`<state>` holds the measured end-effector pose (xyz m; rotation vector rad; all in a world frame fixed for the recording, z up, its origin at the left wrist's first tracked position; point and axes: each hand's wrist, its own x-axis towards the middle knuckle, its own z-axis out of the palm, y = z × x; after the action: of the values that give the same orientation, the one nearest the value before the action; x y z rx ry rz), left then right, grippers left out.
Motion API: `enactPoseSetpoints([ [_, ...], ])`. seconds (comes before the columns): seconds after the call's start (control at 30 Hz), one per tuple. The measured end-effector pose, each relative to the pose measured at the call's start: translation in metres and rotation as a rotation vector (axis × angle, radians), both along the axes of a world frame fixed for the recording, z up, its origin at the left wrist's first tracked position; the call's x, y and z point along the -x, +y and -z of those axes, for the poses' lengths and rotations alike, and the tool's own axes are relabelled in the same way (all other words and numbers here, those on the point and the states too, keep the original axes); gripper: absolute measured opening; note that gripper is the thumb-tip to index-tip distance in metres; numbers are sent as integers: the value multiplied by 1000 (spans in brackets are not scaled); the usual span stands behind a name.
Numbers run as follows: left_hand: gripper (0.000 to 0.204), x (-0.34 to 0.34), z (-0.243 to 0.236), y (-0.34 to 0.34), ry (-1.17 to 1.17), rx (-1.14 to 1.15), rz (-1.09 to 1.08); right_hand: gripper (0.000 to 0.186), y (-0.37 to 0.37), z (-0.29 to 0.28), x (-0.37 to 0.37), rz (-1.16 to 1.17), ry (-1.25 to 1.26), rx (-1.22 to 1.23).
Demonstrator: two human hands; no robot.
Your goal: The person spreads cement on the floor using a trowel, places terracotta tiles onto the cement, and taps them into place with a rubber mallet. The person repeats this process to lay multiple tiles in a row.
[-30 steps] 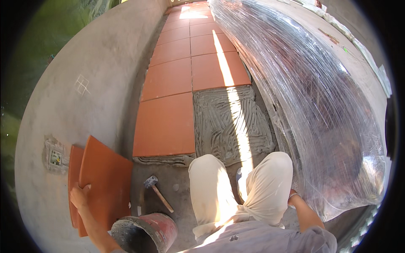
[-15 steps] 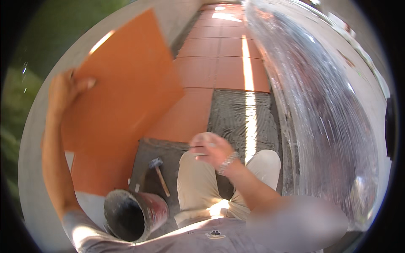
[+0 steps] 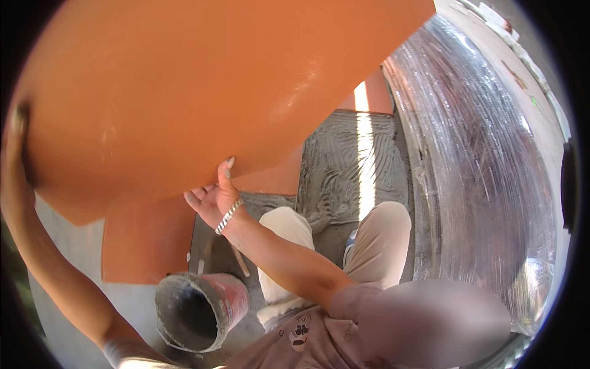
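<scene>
A large orange floor tile is raised, tilted, in front of me and fills much of the upper left. My left hand is closed on its left edge, partly cut off by the picture's dark rim. At the lower edge, my right hand grips the tile with its thumb on the near face and its fingers below. To the right, beyond my knees, lies a bed of combed grey mortar. Part of a laid tile shows beside that mortar, under the raised one.
A mortar-smeared bucket stands at my lower left, next to a hammer's wooden handle. Another orange tile lies behind the bucket. Along the right runs a long bulky shape in clear plastic wrap. Sunlight stripes the mortar.
The tile has come up and nearer, swinging toward the right, and now covers most of the laid row. My right hand has moved left from above my knee and taken its lower edge.
</scene>
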<state>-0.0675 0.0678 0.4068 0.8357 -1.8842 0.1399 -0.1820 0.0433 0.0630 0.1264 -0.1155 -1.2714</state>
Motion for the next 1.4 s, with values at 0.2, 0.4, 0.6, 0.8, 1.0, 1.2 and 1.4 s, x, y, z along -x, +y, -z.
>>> enactPoseSetpoints([
  [0.2, 71, -89, 72, 0, 396, -110, -150, 66, 12, -47, 106, 273, 433, -91],
  [0.4, 60, -112, 77, -11, 946, -294, 251, 53, -11, -94, 184, 641, 917, -13],
  [0.6, 54, -58, 202, -32, 1412, -157, 679, 56, -21, -218, 281, 940, 1791, 350],
  [0.8, 46, 13, 234, -49, 1656, 34, 853, 70, -27, -159, 268, 899, 1773, 551],
  [1.0, 60, 67, 238, -25, 1568, -81, 833, 63, -59, -94, 270, 817, 1452, 121],
  [1.2, 73, 68, 254, -8, 1308, -65, 625, 63, -62, -9, 288, 693, 1095, -174],
  [1.4, 80, 11, 276, -25, 961, -505, 756, 63, -18, 121, 348, 459, 1106, -391],
])
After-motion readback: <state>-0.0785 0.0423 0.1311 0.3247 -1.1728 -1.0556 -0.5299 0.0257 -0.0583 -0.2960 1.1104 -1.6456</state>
